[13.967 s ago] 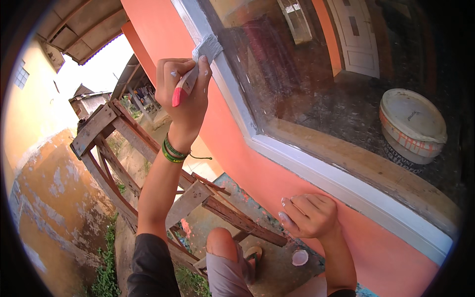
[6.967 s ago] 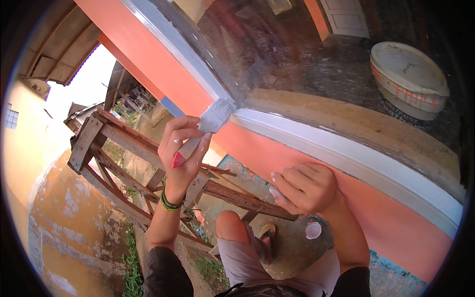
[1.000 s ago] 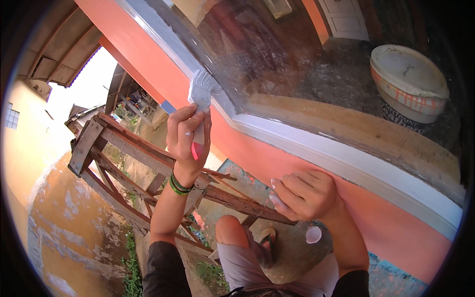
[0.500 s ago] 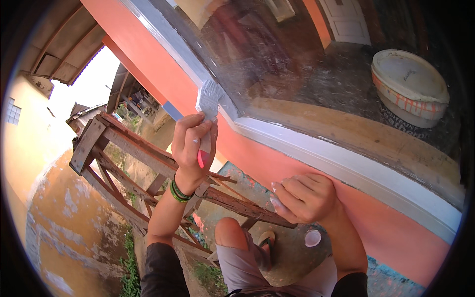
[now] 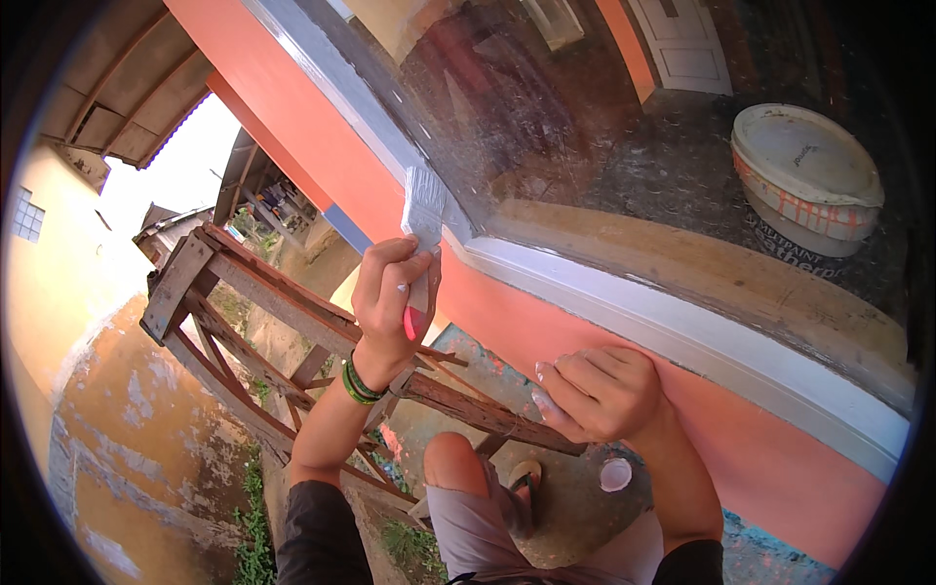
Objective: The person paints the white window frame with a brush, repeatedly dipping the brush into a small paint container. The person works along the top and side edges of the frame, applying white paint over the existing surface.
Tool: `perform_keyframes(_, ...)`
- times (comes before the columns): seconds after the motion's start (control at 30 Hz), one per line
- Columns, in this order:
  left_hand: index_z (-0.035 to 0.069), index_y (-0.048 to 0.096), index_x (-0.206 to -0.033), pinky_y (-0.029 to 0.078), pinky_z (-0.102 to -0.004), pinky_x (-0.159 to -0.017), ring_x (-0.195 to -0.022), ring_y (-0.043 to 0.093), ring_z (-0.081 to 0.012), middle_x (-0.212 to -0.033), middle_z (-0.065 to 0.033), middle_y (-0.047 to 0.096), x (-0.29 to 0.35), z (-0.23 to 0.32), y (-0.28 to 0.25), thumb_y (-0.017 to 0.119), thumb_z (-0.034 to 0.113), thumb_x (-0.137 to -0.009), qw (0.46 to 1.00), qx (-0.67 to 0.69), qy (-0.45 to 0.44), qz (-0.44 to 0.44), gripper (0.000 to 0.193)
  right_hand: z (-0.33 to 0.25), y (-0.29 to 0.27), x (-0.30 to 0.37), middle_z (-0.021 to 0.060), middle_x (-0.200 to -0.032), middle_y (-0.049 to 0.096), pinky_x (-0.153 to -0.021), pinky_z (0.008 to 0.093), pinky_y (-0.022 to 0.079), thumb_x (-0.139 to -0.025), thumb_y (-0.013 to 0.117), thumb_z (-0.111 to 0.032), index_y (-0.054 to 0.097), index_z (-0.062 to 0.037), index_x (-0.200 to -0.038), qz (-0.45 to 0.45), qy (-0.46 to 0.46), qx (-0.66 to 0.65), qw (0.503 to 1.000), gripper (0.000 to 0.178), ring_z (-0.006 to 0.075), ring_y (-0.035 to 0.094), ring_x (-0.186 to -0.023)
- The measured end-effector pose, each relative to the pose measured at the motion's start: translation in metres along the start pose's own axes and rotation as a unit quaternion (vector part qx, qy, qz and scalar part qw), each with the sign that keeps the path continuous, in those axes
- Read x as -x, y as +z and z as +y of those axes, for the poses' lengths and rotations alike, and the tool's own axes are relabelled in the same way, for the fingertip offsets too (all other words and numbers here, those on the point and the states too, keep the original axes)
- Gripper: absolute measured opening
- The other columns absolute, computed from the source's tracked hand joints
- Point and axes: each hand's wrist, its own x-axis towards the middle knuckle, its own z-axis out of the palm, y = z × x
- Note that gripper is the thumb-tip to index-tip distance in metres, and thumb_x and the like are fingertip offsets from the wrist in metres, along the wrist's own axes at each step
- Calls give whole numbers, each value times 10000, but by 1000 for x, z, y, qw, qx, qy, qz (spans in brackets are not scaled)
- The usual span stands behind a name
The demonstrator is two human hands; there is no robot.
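Note:
My left hand (image 5: 393,292) is closed round a paintbrush (image 5: 413,310) with a pink-red handle end. The brush's wide bristles (image 5: 422,195), coated in pale paint, touch the white window frame (image 5: 444,210) close to its lower corner. My right hand (image 5: 603,392) is curled into a fist against the salmon-coloured wall (image 5: 546,336), just below the frame's bottom rail. Nothing shows sticking out of this fist, and pale paint marks its thumb and fingertips. Beyond the frame is the dusty window glass (image 5: 604,166).
A rough wooden trestle (image 5: 283,292) stands at left, behind my left forearm. On the ground below my right hand is a small cup of pale paint (image 5: 615,475), near my sandalled foot (image 5: 525,480). Through the glass shows a lidded, paint-streaked bucket (image 5: 807,180).
My left hand and the brush have shifted slightly right and down along the frame, toward its corner. The right fist stays against the wall.

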Motion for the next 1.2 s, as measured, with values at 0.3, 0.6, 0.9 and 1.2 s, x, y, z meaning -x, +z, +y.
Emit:
perform_keyframes(0.3, 5, 651, -920, 561, -347, -649, -795, 691, -273, -957, -140, 674, -39, -30, 5, 844, -60, -735, 997, -42, 21, 65, 276, -2, 0, 2, 40, -770, 634, -539, 302, 495, -720, 754, -135, 734, -8, -910, -14, 15, -1, 1000, 230, 183, 626, -603)
perform_keyframes(0.6, 8, 641, -914, 559, -363, -740, -879, 700, -302, -993, -170, 685, -7, -2, 0, 832, -60, -764, 1000, -9, -17, -7, 253, -3, -2, 0, 36, -765, 633, -534, 302, 491, -729, 751, -128, 732, -7, -905, -14, 15, 1, 1000, 215, 181, 621, -598)
perform_keyframes(0.9, 2, 643, -913, 557, -356, -656, -800, 685, -284, -955, -148, 670, -43, -32, 4, 835, -63, -742, 997, -35, 16, 64, 265, -2, -2, 0, 35, -760, 633, -535, 301, 490, -730, 748, -132, 734, -10, -903, -18, 17, -1, 1000, 213, 181, 622, -600)
perform_keyframes(1.2, -9, 648, -899, 561, -368, -655, -821, 687, -290, -949, -156, 663, -20, -8, 2, 830, -66, -732, 1000, -11, 9, 17, 254, -3, -3, 1, 34, -759, 634, -532, 299, 483, -726, 749, -128, 735, -9, -904, -20, 17, 3, 1000, 214, 177, 622, -599)
